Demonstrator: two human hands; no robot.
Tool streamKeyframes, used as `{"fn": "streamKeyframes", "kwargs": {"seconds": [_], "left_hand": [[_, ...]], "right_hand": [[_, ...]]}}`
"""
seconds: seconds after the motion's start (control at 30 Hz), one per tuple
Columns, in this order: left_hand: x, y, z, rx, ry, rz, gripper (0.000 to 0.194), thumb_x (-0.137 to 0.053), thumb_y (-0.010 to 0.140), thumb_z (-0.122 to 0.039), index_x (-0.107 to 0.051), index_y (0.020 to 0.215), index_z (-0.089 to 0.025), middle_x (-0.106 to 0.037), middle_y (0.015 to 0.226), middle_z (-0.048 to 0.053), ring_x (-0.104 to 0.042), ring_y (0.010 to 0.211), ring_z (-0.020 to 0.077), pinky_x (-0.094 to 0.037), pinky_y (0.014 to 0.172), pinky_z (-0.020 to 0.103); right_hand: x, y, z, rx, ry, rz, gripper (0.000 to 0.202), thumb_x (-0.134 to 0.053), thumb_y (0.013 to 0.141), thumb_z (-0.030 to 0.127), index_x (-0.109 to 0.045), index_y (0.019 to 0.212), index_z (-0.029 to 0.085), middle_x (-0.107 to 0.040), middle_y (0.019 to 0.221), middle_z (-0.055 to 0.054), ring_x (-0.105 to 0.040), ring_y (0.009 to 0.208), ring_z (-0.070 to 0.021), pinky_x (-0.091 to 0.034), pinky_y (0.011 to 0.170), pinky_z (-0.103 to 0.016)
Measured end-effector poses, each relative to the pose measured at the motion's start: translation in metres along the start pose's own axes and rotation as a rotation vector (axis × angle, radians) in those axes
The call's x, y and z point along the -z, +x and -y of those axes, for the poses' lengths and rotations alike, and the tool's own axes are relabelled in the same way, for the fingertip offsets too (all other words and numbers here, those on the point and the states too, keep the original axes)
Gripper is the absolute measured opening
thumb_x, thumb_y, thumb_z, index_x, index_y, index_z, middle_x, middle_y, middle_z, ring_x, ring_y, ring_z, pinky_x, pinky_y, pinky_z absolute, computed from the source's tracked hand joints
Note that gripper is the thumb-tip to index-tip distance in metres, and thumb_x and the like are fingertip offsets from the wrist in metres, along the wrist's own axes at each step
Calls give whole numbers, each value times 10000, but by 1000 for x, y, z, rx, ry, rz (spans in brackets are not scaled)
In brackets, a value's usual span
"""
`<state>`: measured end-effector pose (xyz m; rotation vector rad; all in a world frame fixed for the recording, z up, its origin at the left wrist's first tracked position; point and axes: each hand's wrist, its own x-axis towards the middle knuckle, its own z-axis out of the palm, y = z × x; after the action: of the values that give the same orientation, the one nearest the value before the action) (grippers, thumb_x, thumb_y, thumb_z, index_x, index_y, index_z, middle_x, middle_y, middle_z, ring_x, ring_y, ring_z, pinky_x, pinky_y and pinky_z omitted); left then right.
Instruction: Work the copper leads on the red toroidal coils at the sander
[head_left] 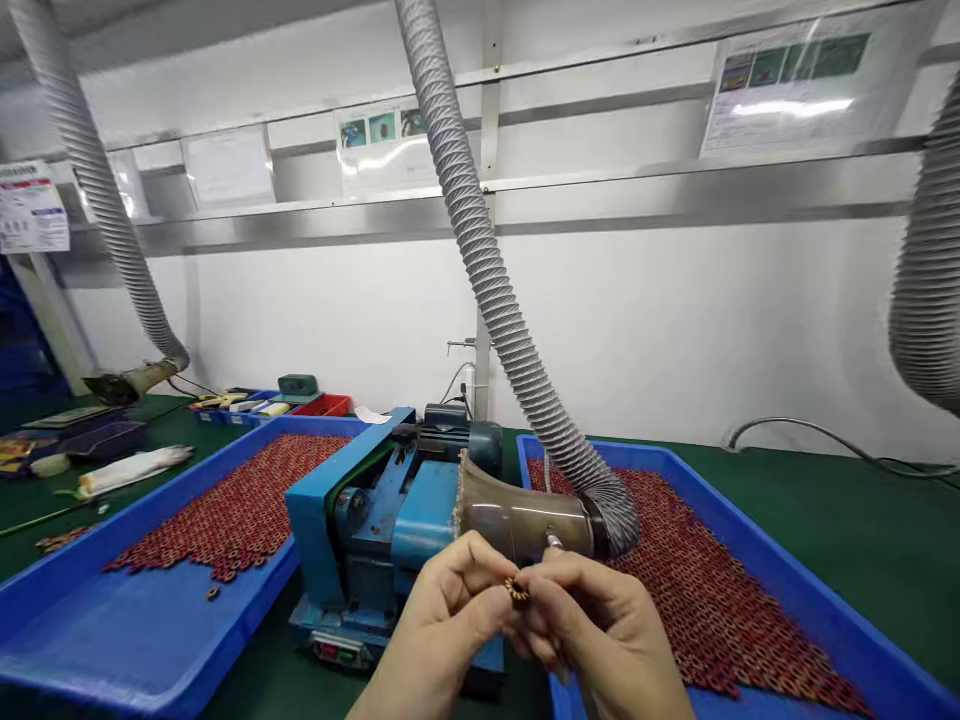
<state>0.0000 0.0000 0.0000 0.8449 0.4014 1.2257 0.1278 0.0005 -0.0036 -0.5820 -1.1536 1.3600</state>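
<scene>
A small ring coil wound with copper-coloured wire is pinched between both hands, in front of the blue machine. My left hand grips its left side between thumb and forefinger. From the right, my right hand pinches it the same way, its other fingers curled below. The fingertips hide part of the ring. Just behind the hands, a brownish translucent hood joins a grey ribbed hose.
Many small reddish rings lie in the left blue tray, and more rings fill much of the right blue tray. A white glove lies at far left. Another hose hangs there.
</scene>
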Motion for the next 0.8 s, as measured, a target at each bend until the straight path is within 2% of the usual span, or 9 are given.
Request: {"fn": "streamKeyframes", "kwargs": {"seconds": [0.23,0.43,0.6,0.8], "left_hand": [[-5,0,-5,41,26,-80,346,-908,654,-377,-682,746,-133,-686,617,-10,-646,556,88,-509,574,178],[-6,1,-5,62,26,-71,350,-907,654,-380,-679,723,-123,-677,577,4,-633,509,95,-520,555,184],[-1,3,-2,65,2,-49,335,-892,682,-360,-655,722,-127,-675,574,7,-629,495,94,-524,548,183],[12,9,9,24,-37,73,293,-845,749,-352,-661,754,-124,-668,565,8,-625,488,84,-512,537,159]], "right_hand": [[-17,-4,16,-62,-60,-194,424,-870,644,535,-704,603,147,-526,515,27,-444,479,-57,-315,473,-172],[-22,-5,20,-74,-126,-161,525,-809,670,627,-576,621,159,-478,506,54,-418,471,-70,-294,481,-207],[-21,-5,17,-66,-129,-148,515,-790,701,624,-564,648,164,-466,506,64,-406,471,-69,-287,477,-214],[-22,-4,15,-45,-135,-164,523,-786,693,640,-567,639,167,-455,509,63,-391,470,-68,-299,479,-216]]}}
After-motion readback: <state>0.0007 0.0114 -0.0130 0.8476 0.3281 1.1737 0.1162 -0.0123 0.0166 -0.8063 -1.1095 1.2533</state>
